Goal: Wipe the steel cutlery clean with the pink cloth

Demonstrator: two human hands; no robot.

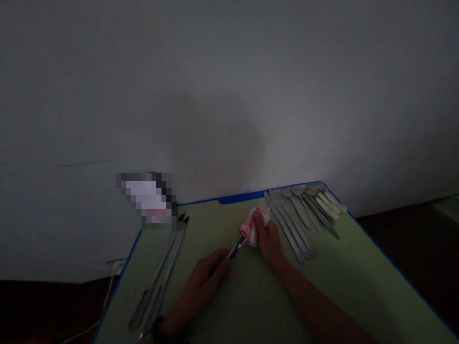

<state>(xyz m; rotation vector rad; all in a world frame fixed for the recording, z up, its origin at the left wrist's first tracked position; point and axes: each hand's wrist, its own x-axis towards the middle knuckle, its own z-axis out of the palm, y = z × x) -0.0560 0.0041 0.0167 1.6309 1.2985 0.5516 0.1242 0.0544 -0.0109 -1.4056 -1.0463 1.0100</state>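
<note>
pale-green tabletop (pixel 215 224), blue-edged, is standing against a grey wall (pixel 215 119) at twelve o'clock in dim light. around the pink-and-white cloth (pixel 248 228), long cutlery (pixel 174 253) is lying at eight o'clock, more utensils (pixel 302 214) at three. the left hand (pixel 210 274), slanting from seven, is gripping a metal utensil (pixel 237 246) between both hands; the right hand (pixel 268 241), from five, is clasping the cloth over its far end.

Your left hand (pixel 210 274) grips a shiny metal utensil (pixel 237 245); your right hand (pixel 269 242) holds a pink-and-white cloth (pixel 248 230) around its far end. Silver metal cutlery (pixel 291 225) lies on your pale-green table (pixel 211 224).
</note>
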